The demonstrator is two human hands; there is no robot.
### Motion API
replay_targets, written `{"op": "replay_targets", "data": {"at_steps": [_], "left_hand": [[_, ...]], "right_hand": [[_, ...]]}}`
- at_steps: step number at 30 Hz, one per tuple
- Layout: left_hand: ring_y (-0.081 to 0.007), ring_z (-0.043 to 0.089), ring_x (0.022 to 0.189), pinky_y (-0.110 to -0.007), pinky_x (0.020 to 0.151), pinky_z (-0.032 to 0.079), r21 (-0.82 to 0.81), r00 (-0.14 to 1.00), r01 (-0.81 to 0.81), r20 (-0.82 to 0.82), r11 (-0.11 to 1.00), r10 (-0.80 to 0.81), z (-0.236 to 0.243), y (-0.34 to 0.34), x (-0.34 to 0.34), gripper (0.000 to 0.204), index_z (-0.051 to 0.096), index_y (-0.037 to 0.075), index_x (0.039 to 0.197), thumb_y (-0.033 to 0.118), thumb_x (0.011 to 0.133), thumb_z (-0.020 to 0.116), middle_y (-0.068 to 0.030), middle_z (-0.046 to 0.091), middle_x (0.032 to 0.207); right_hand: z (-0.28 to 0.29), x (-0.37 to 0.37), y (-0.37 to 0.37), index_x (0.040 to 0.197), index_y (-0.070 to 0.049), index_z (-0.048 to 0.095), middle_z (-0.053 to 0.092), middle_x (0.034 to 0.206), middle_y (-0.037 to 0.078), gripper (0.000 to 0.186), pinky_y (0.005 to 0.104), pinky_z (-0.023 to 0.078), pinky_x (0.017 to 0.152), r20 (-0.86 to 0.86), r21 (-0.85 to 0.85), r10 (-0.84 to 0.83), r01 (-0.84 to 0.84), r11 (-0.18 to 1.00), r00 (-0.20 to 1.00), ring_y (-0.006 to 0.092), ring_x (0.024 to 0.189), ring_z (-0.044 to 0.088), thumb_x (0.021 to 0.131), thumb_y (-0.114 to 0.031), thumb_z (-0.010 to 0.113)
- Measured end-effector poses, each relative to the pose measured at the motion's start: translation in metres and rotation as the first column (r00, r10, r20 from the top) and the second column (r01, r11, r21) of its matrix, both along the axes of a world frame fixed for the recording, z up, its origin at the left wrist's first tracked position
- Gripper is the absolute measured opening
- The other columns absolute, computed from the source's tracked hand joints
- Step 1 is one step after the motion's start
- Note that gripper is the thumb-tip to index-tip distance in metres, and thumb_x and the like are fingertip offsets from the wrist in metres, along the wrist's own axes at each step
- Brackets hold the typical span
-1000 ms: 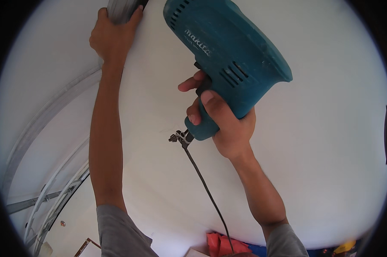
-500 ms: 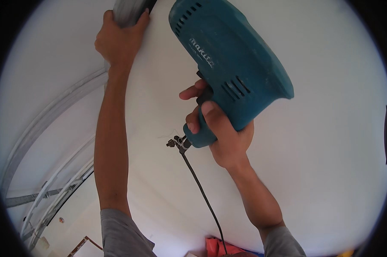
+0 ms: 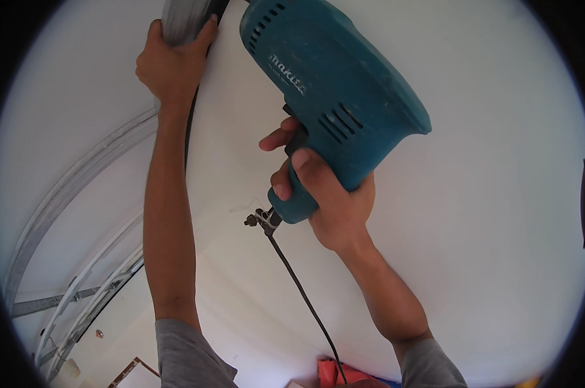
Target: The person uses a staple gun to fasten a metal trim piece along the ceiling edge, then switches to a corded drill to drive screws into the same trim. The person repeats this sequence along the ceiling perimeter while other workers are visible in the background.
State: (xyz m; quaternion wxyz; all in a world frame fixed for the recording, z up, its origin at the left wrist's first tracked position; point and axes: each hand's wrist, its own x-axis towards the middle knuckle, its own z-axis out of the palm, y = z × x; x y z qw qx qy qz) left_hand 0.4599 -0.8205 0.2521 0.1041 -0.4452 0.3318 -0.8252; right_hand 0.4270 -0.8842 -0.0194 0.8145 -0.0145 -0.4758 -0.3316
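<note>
A teal power drill (image 3: 334,77) fills the upper middle, its nose reaching up toward the top left. My right hand (image 3: 341,207) is wrapped round its grip, thumb on the near side, with a finger stretched out beside the black trigger. Tied at the foot of the grip hangs a chuck key (image 3: 257,218), and a dark power cord (image 3: 299,281) runs down from there. At the top left, my left hand (image 3: 173,72) grips a grey metal channel (image 3: 184,24) from below, thumb on its right side. The drill's tip is out of the picture.
A broad white wall (image 3: 486,213) stands behind the drill. On the left, a metal ceiling frame (image 3: 66,181) with long rails curves across the view. Red material (image 3: 329,372) lies low at the bottom, and a brown-edged frame (image 3: 127,372) shows at the lower left.
The drill and my right hand have shifted slightly left. My left hand has moved a little left and down with the channel, and a dark strip now shows beside my left forearm.
</note>
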Motion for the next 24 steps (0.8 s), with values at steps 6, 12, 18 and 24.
{"op": "replay_targets", "data": {"at_steps": [6,12,18,24], "left_hand": [[-0.0309,0.075,0.064,-0.04,0.067,0.06,0.008,1.0,0.006,-0.006,1.0,-0.006,0.007,0.001,0.0,0.074,0.068,-0.004,0.094,0.064,0.069,0.083,-0.0211,0.074,0.077],[-0.0311,0.075,0.065,-0.04,0.067,0.06,0.003,1.0,-0.008,0.003,1.0,0.008,0.007,0.0,-0.002,0.073,0.068,-0.004,0.094,0.063,0.07,0.083,-0.0219,0.074,0.078],[-0.0358,0.076,0.081,-0.043,0.079,0.059,-0.062,0.99,0.003,-0.141,0.998,-0.012,0.0,-0.004,-0.006,0.075,0.07,-0.003,0.096,0.064,0.067,0.086,-0.0218,0.076,0.088],[-0.0374,0.076,0.081,-0.043,0.08,0.059,-0.073,0.992,0.008,-0.125,0.997,-0.017,-0.002,-0.008,-0.009,0.076,0.069,-0.004,0.096,0.064,0.067,0.086,-0.0231,0.075,0.089]], "right_hand": [[0.003,0.003,-0.001,0.107,0.007,0.062,0.064,0.108,0.013,0.024,0.03,0.053,0.058,0.002,-0.027,0.032,-0.032,0.999,0.999,0.0193,0.092,0.069,0.084,-0.002,0.058],[0.004,0.004,-0.001,0.109,0.006,0.062,0.065,0.104,0.013,0.026,0.0307,0.052,0.058,0.013,-0.009,0.017,-0.016,1.0,1.0,0.0191,0.087,0.069,0.085,-0.002,0.059],[0.001,0.002,-0.002,0.106,0.001,0.059,0.064,0.085,0.011,0.021,0.0322,0.05,0.06,0.009,-0.079,0.164,-0.163,0.983,0.986,0.0162,0.063,0.061,0.086,-0.006,0.06],[0.002,0.001,0.002,0.102,0.0,0.058,0.063,0.079,0.01,0.016,0.0334,0.05,0.061,0.006,-0.079,0.217,-0.216,0.973,0.976,0.0165,0.06,0.06,0.087,-0.007,0.061]]}}
